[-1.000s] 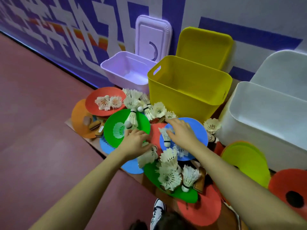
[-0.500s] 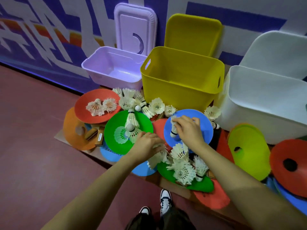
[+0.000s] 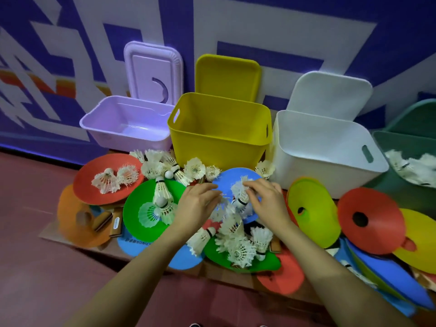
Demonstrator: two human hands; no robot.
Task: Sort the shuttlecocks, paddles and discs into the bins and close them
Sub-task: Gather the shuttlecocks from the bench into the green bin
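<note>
- The right hand point(image 3: 266, 199) pinches a white shuttlecock point(image 3: 240, 193) with curled fingers, over the blue disc point(image 3: 232, 179) at about 12 o'clock in the pile.
- The left hand point(image 3: 195, 206) lies just beside it at 9 o'clock, fingers curled down among feathers; whether it grips one I cannot tell.
- More shuttlecocks sit on the green disc point(image 3: 139, 223) at 9 o'clock of the hands, on the red disc point(image 3: 94, 178) at 10 o'clock, and heaped at 6 o'clock.
- Open bins stand along the wall: purple bin point(image 3: 127, 135) at 11 o'clock, yellow bin point(image 3: 219, 142) at 12, white bin point(image 3: 325, 156) at 2.
- A lid leans upright behind each.
- A paddle handle point(image 3: 102, 220) shows at 9 o'clock, far left.
</note>
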